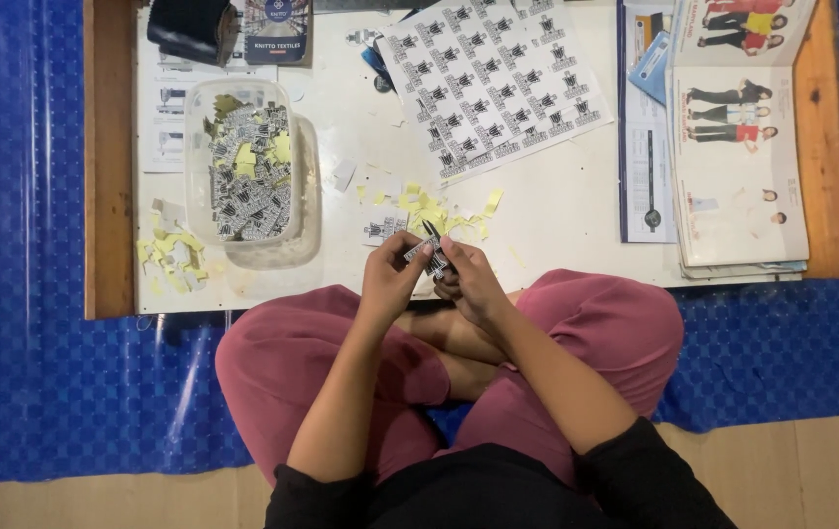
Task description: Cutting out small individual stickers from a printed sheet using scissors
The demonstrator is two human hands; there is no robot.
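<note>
Both hands point(434, 274) pinch label strip point(423, 251) between fingertips

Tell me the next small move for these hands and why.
Probably close the scissors through the small printed label: the left hand pinches it at the blades, the right hand holds the scissors, and cut labels already fill the clear tub.

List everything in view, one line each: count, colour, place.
Printed label sheet: one, white and black, table top centre.
Plastic tub: one, clear, full of cut labels, table left.
Paper scraps: many, yellow, table centre; more beside the tub.
Catalogues: a stack, mostly white, table right.
Low table: one, wooden edge, white top.
Floor mat: one, blue.
Scissors: one pair, dark, right hand.
Cut label: one, left hand.
Left hand, right hand: together at the table edge.
</note>
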